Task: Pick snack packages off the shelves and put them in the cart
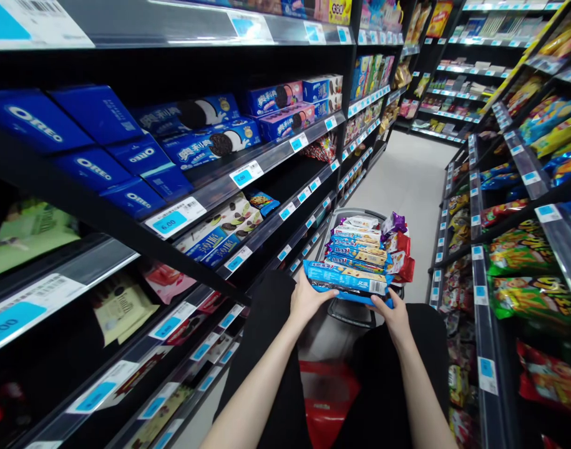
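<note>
Between my two hands is a long blue cookie package [346, 277] with cookies pictured on it, held level above the near end of a grey basket [325, 240]. My left hand [308, 297] grips its left end, the thumb along the near edge. At the right end, my right hand [392, 308] holds it with the thumb in front. Behind it, the basket is filled with several similar blue cookie packages [357, 244], along with red packages [400, 242] and a purple package [394, 223] on the right side.
Left shelves carry blue Oreo boxes [37, 125], cookie boxes [214, 142] and price tags [175, 217]. Bagged snacks [533, 296] line the right-hand shelves. The grey floor aisle [397, 168] runs ahead between them. A red stool [329, 399] shows between my black-clad legs.
</note>
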A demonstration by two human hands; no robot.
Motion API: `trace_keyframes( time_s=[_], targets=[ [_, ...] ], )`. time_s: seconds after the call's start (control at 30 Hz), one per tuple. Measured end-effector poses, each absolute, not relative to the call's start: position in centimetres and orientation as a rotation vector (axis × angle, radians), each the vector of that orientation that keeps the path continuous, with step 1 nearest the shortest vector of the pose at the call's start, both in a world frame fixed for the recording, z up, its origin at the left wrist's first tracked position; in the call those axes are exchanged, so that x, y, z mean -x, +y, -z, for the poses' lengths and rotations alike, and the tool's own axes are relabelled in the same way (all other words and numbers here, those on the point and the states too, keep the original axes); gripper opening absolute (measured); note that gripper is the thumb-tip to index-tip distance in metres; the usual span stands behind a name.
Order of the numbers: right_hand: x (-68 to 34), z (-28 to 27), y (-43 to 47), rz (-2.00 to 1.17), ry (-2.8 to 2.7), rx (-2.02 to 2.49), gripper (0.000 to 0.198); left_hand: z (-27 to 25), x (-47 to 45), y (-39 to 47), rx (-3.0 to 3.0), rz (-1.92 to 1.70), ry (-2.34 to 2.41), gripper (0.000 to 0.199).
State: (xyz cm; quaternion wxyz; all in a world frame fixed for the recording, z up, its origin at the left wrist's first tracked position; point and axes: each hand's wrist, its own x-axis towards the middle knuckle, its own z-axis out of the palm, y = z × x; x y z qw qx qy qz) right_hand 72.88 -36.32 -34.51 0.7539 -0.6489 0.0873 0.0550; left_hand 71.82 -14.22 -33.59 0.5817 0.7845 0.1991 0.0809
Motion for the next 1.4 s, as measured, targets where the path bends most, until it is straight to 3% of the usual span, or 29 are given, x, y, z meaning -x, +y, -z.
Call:
trace_keyframes(
  time_s=[0.3,0.5,0.7,1.1,1.4],
  targets=[
    [-72.7,34.7,-36.6,-0.017,0.099,1.593,0.050,34.0,-72.0,-14.5,-1.730,-0.218,0.370,0.103],
    [-72.6,34.4,-36.5,-0.021,0.054,1.612,0.044,34.1,-72.0,-14.4,-1.757,-0.278,0.471,0.081],
    [-72.8,34.0,-36.5,-0.051,0.149,1.323,0.046,33.1,-72.3,-14.5,-1.525,-0.203,0.398,0.058],
    [-72.8,33.5,-37.0,-0.046,0.248,1.121,0.043,32.2,-72.2,-14.4,-1.256,-0.123,0.295,0.057],
    [-72.8,33.4,-37.3,-0.069,0.219,1.072,0.041,32.7,-72.4,-14.3,-1.158,-0.173,0.371,0.043]
  ],
)
